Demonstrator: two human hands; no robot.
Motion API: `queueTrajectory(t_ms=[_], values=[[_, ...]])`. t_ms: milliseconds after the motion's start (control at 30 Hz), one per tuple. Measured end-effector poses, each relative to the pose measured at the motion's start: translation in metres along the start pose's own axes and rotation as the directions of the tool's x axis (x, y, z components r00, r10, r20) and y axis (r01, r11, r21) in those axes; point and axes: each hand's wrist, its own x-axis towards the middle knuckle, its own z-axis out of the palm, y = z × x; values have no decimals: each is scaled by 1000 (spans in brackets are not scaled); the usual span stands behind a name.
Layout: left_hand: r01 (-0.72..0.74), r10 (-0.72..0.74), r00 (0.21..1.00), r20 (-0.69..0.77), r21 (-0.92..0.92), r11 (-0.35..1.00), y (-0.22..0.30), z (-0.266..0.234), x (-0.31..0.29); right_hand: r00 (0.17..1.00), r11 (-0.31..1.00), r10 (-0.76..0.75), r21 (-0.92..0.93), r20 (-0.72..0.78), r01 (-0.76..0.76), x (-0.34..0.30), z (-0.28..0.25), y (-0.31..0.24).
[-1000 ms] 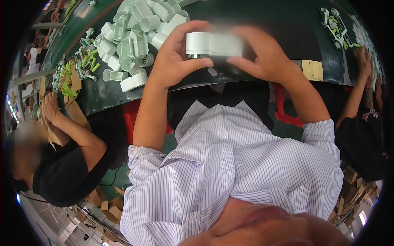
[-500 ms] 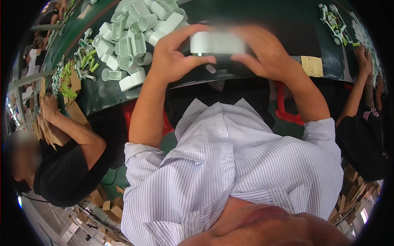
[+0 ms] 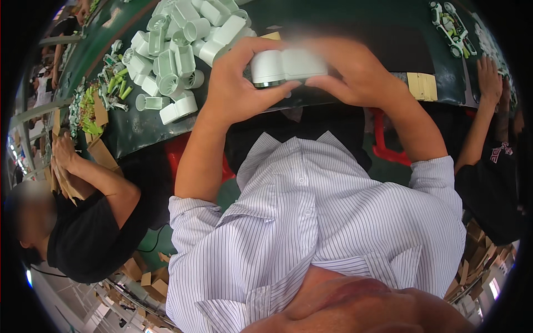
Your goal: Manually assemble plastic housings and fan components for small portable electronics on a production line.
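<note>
Between my two hands, above the front edge of the dark green table (image 3: 150, 130), is a white rounded plastic part (image 3: 291, 65) with a dark lower rim at its left end. My left hand (image 3: 236, 77) grips its left end, fingers behind and thumb along the near underside. The right end sits in my right hand (image 3: 352, 69), whose fingertips are blurred and partly hide the part. Left of my hands lies a heap of pale green plastic cups and box-shaped parts (image 3: 175, 53).
Yellow paper pads (image 3: 422, 87) and a black mat (image 3: 397, 53) lie to the right. Farther right is a small green-and-white wheeled assembly (image 3: 452, 28). A co-worker's arm (image 3: 105, 177) is at left, beside lime-green pieces (image 3: 91, 111); another co-worker's hand (image 3: 488, 80) is at right.
The white part has shifted slightly left and toward me, tilting so more of its dark lower rim shows. My hands have closed in nearer to each other around it.
</note>
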Motion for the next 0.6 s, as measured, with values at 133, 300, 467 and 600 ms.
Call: queueTrajectory(t_ms=[133,300,467,600], values=[[-61,53,991,-121,-61,996,-3,10,-3,997,998,-61,-11,-44,61,1,-3,1],[-19,10,995,-101,-91,996,-15,8,2,999,999,-39,-18,-33,39,0,-3,1],[176,-162,984,79,-218,960,-15,0,13,966,955,252,144,56,-258,4,-1,-3],[281,-287,955,72,-522,806,-5,-3,25,649,170,517,676,559,-717,5,-3,-3]])
